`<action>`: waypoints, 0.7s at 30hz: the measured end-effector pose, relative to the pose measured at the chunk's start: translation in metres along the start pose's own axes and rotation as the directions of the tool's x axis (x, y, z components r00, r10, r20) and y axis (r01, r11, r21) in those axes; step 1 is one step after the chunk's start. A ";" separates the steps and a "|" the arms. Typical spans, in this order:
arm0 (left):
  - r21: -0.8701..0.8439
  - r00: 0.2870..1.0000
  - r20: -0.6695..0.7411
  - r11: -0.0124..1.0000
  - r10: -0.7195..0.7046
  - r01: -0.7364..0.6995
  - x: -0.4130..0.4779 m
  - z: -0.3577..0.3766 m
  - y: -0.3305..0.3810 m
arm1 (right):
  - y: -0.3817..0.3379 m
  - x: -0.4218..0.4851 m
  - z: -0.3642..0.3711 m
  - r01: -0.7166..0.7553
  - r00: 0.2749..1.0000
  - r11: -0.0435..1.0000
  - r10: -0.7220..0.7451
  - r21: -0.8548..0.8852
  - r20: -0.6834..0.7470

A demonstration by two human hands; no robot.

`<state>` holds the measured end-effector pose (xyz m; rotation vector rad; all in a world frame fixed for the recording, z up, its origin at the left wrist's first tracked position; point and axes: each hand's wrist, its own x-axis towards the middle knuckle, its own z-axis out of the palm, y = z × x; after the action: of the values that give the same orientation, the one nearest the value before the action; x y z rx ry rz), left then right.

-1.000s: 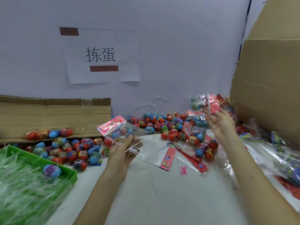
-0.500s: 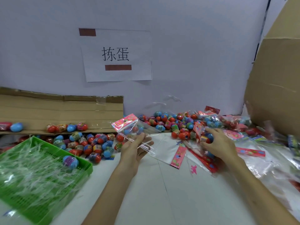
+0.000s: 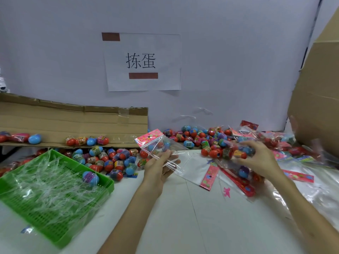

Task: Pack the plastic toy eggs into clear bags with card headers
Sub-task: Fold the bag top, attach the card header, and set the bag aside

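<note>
My left hand point(image 3: 159, 166) holds a clear bag point(image 3: 161, 149) with a pink card header point(image 3: 149, 135), raised above the table at the centre. My right hand point(image 3: 256, 158) curls over several toy eggs point(image 3: 233, 153) at the near edge of a pile of red and blue eggs point(image 3: 201, 138) along the wall. Another pile of loose eggs point(image 3: 110, 160) lies left of my left hand. Flat clear bags with pink headers point(image 3: 209, 176) lie on the white table point(image 3: 183, 217) between my hands.
A green plastic basket point(image 3: 55, 208) full of clear plastic strips and one egg sits at the near left. Flattened cardboard point(image 3: 73, 121) leans on the wall, with eggs on it. A big cardboard box point(image 3: 315, 107) stands at right, packed bags point(image 3: 284, 143) beside it.
My right hand came down from the raised packed bag to the egg pile and now curls over several eggs. My left hand keeps holding the clear bag.
</note>
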<state>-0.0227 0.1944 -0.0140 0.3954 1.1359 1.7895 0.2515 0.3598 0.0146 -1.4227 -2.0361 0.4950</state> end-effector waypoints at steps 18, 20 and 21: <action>-0.016 1.000 0.010 1.000 -0.002 0.003 0.003 -0.002 -0.002 | -0.015 -0.019 -0.010 0.078 0.974 0.860 0.042 0.505 -0.221; -0.021 1.000 0.009 1.000 -0.003 0.003 0.003 -0.002 -0.003 | -0.023 -0.016 -0.016 -0.134 0.988 0.706 0.153 0.696 0.034; -0.024 1.000 0.010 1.000 -0.004 0.004 0.003 -0.002 -0.004 | -0.026 -0.014 -0.016 -0.253 0.967 0.623 0.186 0.740 0.174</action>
<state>-0.0238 0.1966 -0.0186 0.3874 1.1062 1.7941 0.2469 0.3368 0.0392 -1.1023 -1.3895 1.3551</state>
